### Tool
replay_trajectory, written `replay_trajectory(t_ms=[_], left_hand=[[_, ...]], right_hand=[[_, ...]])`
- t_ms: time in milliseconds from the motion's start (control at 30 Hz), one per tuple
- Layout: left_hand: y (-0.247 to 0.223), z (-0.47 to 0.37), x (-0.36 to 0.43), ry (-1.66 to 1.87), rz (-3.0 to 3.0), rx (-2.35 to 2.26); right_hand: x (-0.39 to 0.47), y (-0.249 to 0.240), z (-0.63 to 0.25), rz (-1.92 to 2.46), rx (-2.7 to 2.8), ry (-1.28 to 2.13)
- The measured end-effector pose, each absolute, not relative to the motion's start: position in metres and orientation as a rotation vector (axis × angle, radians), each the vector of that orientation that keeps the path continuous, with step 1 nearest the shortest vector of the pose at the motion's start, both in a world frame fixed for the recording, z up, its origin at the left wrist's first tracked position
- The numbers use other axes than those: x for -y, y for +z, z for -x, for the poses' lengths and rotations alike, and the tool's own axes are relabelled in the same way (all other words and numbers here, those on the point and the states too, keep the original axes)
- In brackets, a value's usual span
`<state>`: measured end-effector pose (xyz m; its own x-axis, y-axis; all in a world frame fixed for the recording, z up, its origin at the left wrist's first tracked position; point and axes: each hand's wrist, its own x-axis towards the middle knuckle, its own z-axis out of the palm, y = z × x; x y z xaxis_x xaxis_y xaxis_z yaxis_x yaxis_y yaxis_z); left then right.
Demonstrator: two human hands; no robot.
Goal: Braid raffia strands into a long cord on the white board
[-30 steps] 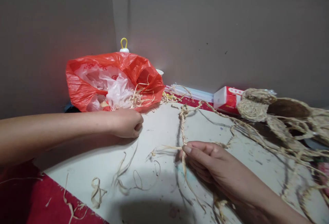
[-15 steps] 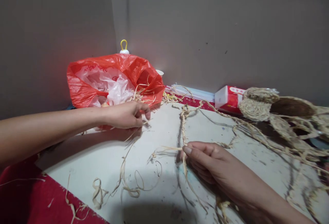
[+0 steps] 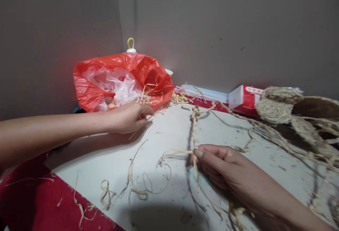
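My right hand [image 3: 222,162] pinches a thin straw-coloured braid [image 3: 194,128] near its lower end, thumb on top. Loose strands hang below the pinch and others stick out to the left. The braid's upper end joins a longer cord running to the right. My left hand [image 3: 132,117] is closed, thumb and fingers together, just in front of the red plastic bag [image 3: 106,61]. Thin fibres show by its fingertips, but what it grips is too small to make out. Loose fibre strands [image 3: 131,174] lie on the white board between my arms.
White plastic and fibre scraps fill the red bag. Behind the board stand a red and white packet [image 3: 245,98] and a white cup [image 3: 168,72]. Coiled woven pieces [image 3: 275,109] and tangled cords lie at the right. A red surface [image 3: 29,202] shows at the lower left.
My left hand's fingers have drawn together beside the bag. My right hand keeps its pinch on the braid. The whole view has shifted slightly, so things appear farther right.
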<state>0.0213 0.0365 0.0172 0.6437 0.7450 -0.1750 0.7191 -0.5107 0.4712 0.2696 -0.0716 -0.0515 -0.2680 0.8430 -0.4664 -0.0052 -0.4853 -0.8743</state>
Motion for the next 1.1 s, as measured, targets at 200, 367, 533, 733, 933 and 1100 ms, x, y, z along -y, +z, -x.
replay_trajectory(t_ms=[200,367,533,733,933,1100], left_hand=[[0.032,-0.020,-0.015,-0.385,-2.419,-0.770],[0.034,-0.030,-0.005,-0.555,-2.561,-0.911],[0.017,-0.035,-0.001,-0.507,-2.546,-0.992],[0.014,-0.033,-0.002,-0.437,-2.592,-0.918],[0.029,-0.028,-0.017,-0.194,-2.461,-0.848],[0.038,-0.026,-0.020,-0.252,-2.200,-0.838]], right_hand=[[0.073,-0.054,-0.270,1.407,1.065,1.809],[0.073,-0.050,-0.269,1.406,1.073,1.830],[0.072,-0.047,-0.268,1.428,1.106,1.809],[0.072,-0.047,-0.268,1.414,1.123,1.806],[0.072,-0.050,-0.269,1.419,1.120,1.802],[0.071,-0.051,-0.269,1.416,1.105,1.803]])
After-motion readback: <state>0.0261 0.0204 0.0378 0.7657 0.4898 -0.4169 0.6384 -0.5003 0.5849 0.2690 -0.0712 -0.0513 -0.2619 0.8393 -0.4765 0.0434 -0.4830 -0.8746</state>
